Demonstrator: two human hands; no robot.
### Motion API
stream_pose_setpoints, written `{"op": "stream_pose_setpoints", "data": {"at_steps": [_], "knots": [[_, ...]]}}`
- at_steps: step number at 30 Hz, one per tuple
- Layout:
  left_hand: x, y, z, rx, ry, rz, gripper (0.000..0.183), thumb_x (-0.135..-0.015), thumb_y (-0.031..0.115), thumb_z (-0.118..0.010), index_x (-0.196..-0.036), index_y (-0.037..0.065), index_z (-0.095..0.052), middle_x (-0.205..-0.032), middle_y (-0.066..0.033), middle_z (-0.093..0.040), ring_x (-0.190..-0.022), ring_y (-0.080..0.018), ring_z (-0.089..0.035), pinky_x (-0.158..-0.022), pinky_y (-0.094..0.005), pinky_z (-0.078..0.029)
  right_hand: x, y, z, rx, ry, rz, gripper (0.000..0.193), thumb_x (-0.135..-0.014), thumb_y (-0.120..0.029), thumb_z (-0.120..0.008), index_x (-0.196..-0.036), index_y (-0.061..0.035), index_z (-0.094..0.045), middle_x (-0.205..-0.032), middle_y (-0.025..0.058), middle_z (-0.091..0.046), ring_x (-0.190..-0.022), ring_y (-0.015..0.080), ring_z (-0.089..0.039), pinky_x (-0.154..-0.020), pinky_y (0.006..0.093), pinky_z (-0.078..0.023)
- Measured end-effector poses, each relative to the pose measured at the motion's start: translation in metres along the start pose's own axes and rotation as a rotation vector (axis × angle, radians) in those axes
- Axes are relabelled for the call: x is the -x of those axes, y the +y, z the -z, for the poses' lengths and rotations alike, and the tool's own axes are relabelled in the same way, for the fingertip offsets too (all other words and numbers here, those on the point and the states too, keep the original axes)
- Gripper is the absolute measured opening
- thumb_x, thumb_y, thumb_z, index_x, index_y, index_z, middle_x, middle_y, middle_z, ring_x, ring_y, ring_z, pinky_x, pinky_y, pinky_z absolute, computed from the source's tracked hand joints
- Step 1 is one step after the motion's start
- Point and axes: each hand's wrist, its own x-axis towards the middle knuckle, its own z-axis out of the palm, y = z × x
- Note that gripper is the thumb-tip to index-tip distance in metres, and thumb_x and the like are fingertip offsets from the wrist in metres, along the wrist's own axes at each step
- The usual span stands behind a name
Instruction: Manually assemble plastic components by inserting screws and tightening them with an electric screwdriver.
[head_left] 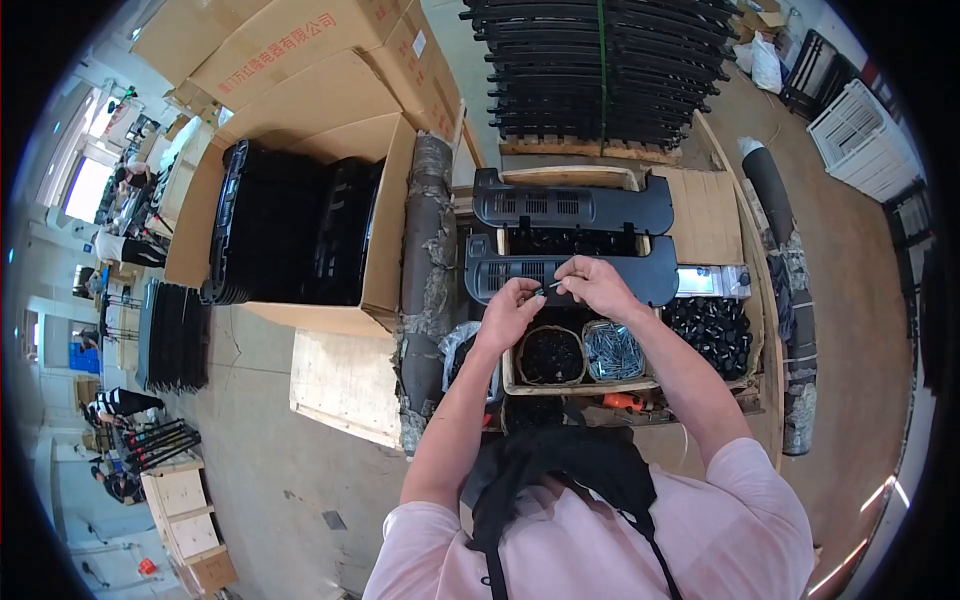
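Observation:
My left hand (pixel 511 312) pinches a small dark part (pixel 540 292) above the near edge of a black vented plastic panel (pixel 625 275). Close beside it, my right hand (pixel 598 287) is closed on a thin metal pin or screw (pixel 556 284), whose tip points toward the small part. A second black vented panel (pixel 610 205) lies just beyond the first. Below my hands stand a round bin of small black parts (pixel 552 357) and a lined bin of silvery screws (pixel 613 352). Black knob-like parts (pixel 708 332) fill the space right of my right forearm.
At left, a large open carton (pixel 395 200) holds black panels, with a worn padded roller (pixel 428 220) beside it. Stacked black bars (pixel 600 70) stand ahead. An orange-handled tool (pixel 622 401) lies near my body. Several people work far left; another wrapped roll (pixel 770 195) stands right.

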Motion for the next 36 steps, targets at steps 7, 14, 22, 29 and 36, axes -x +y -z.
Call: {"op": "stream_pose_setpoints", "data": {"at_steps": [7,14,22,29,36], "knots": [[-0.014,0.023,-0.007,-0.167,0.009,-0.082,0.031,-0.097,0.012,-0.072,-0.123,0.0,-0.063,-0.099,-0.0026,-0.068,-0.082,-0.0074,-0.06,-0.074,-0.0253,-0.052,-0.006,0.005,0.006,0.111,0.093,0.071,0.018,-0.096,-0.008,-0.063,-0.111,0.0013,-0.066,-0.093,0.009,-0.075,-0.081,0.0141,-0.07,-0.075,0.031,-0.055],[-0.038,0.027,0.001,-0.26,0.036,-0.068,0.035,-0.093,0.019,-0.075,-0.122,0.002,-0.066,-0.098,-0.0095,-0.072,-0.081,-0.0171,-0.067,-0.08,-0.0328,-0.055,-0.029,0.0,0.012,0.085,0.07,-0.077,0.02,-0.095,-0.012,-0.068,-0.109,0.0017,-0.067,-0.087,0.0087,-0.075,-0.075,0.0164,-0.069,-0.069,0.0337,-0.056],[-0.091,0.039,0.026,-0.515,0.12,-0.295,0.032,-0.085,0.013,-0.078,-0.116,0.01,-0.07,-0.11,-0.0119,-0.064,-0.106,-0.0291,-0.067,-0.09,-0.0395,-0.054,-0.082,0.013,0.017,0.339,0.191,0.075,0.026,-0.091,-0.024,-0.071,-0.106,-0.0035,-0.073,-0.094,0.0144,-0.075,-0.089,0.0278,-0.073,-0.082,0.0396,-0.056],[-0.128,0.045,0.042,-0.683,0.178,-0.286,0.03,-0.086,0.017,-0.078,-0.115,0.017,-0.071,-0.118,-0.0094,-0.061,-0.111,-0.031,-0.064,-0.094,-0.0417,-0.053,-0.124,0.011,0.01,0.584,0.331,0.227,0.015,-0.089,-0.019,-0.07,-0.099,-0.0072,-0.069,-0.099,0.0108,-0.071,-0.096,0.0317,-0.07,-0.083,0.044,-0.055],[-0.148,0.038,0.045,-0.733,0.2,-0.239,0.033,-0.086,0.018,-0.077,-0.118,0.018,-0.069,-0.12,-0.0093,-0.06,-0.112,-0.0316,-0.064,-0.094,-0.0426,-0.053,-0.151,0.015,0.006,0.647,0.361,0.234,0.014,-0.09,-0.016,-0.068,-0.1,-0.0079,-0.066,-0.102,0.0113,-0.071,-0.1,0.0338,-0.069,-0.085,0.0463,-0.055]]}}
